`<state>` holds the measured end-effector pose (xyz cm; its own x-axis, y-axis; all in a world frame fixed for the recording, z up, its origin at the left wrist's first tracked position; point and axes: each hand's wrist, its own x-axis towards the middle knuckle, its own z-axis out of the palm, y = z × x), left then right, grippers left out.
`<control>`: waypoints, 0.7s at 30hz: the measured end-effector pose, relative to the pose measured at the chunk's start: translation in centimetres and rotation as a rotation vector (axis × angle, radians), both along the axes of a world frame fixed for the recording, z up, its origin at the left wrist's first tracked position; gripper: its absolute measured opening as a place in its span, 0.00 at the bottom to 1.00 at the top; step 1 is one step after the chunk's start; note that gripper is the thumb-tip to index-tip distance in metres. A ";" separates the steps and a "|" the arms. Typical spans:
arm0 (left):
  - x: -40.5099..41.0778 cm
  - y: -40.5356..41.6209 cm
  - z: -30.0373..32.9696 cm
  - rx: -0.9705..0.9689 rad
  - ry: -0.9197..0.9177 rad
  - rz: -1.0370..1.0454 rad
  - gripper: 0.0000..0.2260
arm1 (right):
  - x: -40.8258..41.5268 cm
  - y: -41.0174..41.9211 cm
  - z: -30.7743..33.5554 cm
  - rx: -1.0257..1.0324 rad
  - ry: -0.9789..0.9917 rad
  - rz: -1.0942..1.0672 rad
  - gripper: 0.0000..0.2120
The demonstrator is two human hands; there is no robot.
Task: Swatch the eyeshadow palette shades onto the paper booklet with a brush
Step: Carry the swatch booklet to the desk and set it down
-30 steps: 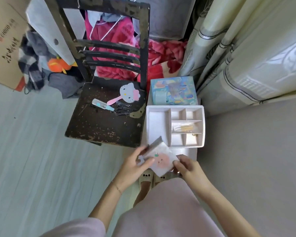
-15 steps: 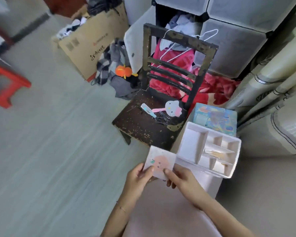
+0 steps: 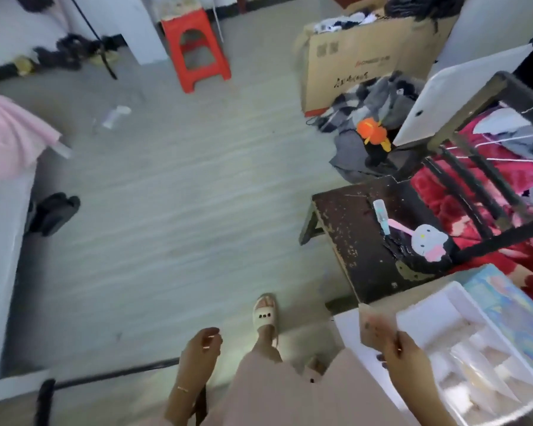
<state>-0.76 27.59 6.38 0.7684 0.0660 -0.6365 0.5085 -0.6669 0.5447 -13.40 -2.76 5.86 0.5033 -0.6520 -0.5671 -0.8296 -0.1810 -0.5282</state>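
I have the booklet [image 3: 377,325] pinched in my right hand [image 3: 405,353], thumb on its face and fingers behind, held up above the near corner of the white tray [image 3: 462,305]; I judge it is raised so a page can be opened flat for swatching. My left hand [image 3: 202,348] hangs well apart from it, out over the floor with the fingers loosely curled; something small glints at the fingertips, but the blur is too heavy for me to tell whether they pinch anything. The colourful box [image 3: 505,302] lies just beyond the tray, far from the right hand, and may be the palette. No brush is plain to me; the tray's compartments are smeared by motion.

Half a second ago both hands held the booklet together, the left at its edge. Now the left has let go and swung away, and the view has turned toward the open floor, so the chair [image 3: 370,241] sits off beyond the right hand.
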 end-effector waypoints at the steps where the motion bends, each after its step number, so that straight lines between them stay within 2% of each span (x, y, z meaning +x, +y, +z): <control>1: -0.2 1.1 -0.4 -0.008 0.024 0.044 0.08 | 0.5 -0.1 -0.3 0.014 0.047 0.000 0.08; 7: 2.5 5.8 -2.0 -0.048 0.155 0.245 0.08 | 7.3 0.8 -1.6 -0.020 0.203 0.084 0.08; 9: 5.3 6.7 -2.3 -0.061 0.163 0.252 0.07 | 10.8 1.8 -1.9 0.005 0.191 0.136 0.09; 12: 10.4 7.5 -2.2 -0.094 0.161 0.275 0.07 | 16.4 3.9 -1.7 -0.076 0.174 0.307 0.11; 16: 17.2 8.0 -2.2 -0.137 0.140 0.261 0.08 | 24.1 6.6 -0.9 -0.065 0.088 0.371 0.07; 21: 23.9 7.9 -2.2 -0.198 0.162 0.330 0.07 | 32.0 7.4 -0.5 0.029 0.062 0.374 0.10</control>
<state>23.17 35.48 4.15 0.6156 0.1561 -0.7725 0.7669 -0.3444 0.5415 18.56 4.61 5.35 0.6676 -0.4131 -0.6194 -0.7397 -0.4630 -0.4884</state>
